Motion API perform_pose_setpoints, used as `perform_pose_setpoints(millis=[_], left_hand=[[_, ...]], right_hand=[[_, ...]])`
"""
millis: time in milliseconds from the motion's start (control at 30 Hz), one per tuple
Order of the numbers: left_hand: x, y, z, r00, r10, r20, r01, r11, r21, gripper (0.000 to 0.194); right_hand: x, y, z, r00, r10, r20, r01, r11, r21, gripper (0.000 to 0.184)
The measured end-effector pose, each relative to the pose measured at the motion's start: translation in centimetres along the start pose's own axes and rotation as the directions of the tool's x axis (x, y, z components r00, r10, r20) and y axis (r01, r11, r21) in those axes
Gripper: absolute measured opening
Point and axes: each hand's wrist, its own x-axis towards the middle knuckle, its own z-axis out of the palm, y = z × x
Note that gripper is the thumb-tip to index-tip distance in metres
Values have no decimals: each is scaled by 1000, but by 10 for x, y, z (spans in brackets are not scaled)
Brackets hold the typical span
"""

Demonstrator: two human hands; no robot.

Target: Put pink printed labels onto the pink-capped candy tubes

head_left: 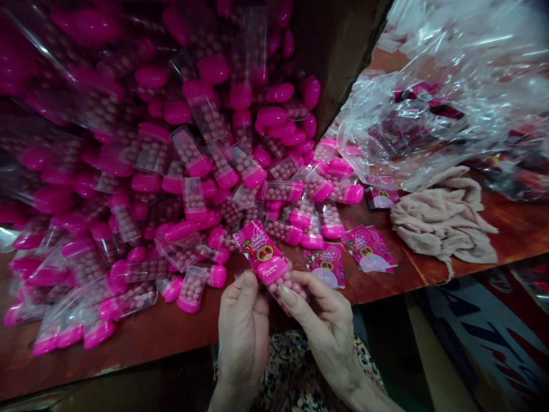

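Observation:
My left hand and my right hand meet at the table's near edge, both closed on one candy container, a clear tube of pink balls with a pink cap. A pink printed label sleeve covers its upper end and points up and left. Right behind it lies a big pile of the same pink-capped containers. Two flat pink labels lie on the wood to the right of my hands.
A brown wooden table holds everything. A crumpled beige cloth lies at the right. Clear plastic bags with dark red packets fill the upper right. A dark cardboard box wall rises behind the pile. A printed box sits below.

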Motion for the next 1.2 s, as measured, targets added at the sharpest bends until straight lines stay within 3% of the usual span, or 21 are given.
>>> perform_pose_setpoints(millis=[67,167,300,533,600,767,833,933,1067,1200], left_hand=[[1,2,-2,1000,20,-11,-20,1000,-1,31],[0,1,-4,994,102,-51,-99,993,61,20],[-5,-5,-3,987,159,-28,-154,979,132,8],[-10,-7,-5,994,94,50,-99,987,125,16],[-9,-3,-5,995,61,75,-69,992,109,18],[-2,8,-8,993,44,110,-53,995,79,33],[1,10,-9,997,34,76,-42,993,108,27],[2,11,-9,999,-12,49,5,991,132,15],[1,7,-7,990,-45,130,34,996,84,18],[0,5,-9,971,-109,215,98,993,59,17]], right_hand=[[2,-1,0,996,74,46,-78,994,75,9],[3,-2,2,990,118,78,-127,983,133,11],[-2,-1,3,999,31,26,-32,999,42,8],[-9,1,1,965,-243,-99,210,942,-262,14],[-8,-1,1,970,-227,-89,200,949,-245,13],[-1,-7,5,998,-56,22,59,992,-113,12],[1,-7,7,999,-33,41,37,994,-107,14],[1,-5,7,995,-91,41,95,986,-136,11],[-1,-7,4,981,-194,7,191,958,-213,7],[-4,-9,3,985,-174,2,170,959,-226,6]])
